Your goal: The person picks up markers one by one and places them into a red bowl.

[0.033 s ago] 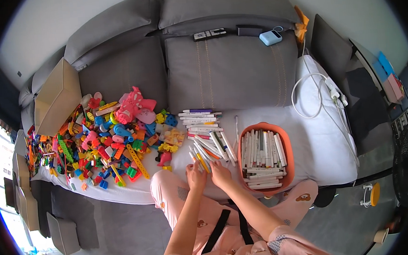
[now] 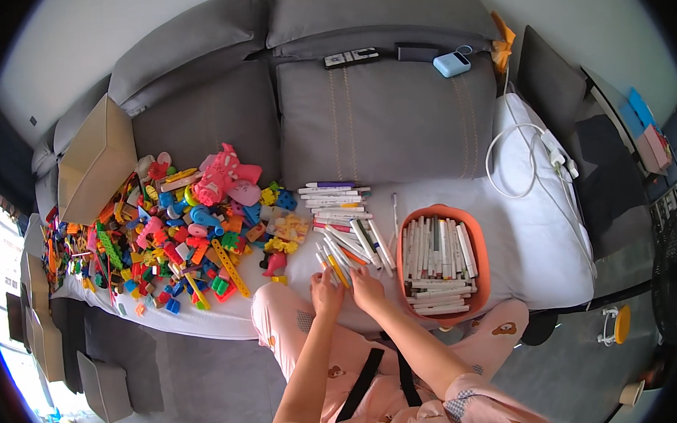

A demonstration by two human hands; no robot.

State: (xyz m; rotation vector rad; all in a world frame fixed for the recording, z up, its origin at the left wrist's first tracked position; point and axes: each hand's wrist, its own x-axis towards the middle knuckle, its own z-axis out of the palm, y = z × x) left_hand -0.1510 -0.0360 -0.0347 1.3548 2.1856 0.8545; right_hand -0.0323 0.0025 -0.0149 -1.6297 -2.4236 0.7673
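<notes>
The left hand point(image 2: 327, 293) and right hand point(image 2: 367, 289) work at the near ends of loose markers point(image 2: 363, 241) lying on the white cover point(image 2: 446, 192); whether either is closed on one, I cannot tell. A heap of plastic toys point(image 2: 193, 236) crowds the left beside a beige bin point(image 2: 99, 164), while an orange basket point(image 2: 482, 280) of markers walls the right, with grey cushions point(image 2: 395, 123) behind.

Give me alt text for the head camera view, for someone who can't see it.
A person's bare left hand and right hand are side by side at loose markers on a white-covered sofa. On the right, an orange bin holds many more markers; on the left, colourful toys lie heaped by a beige box.
</notes>
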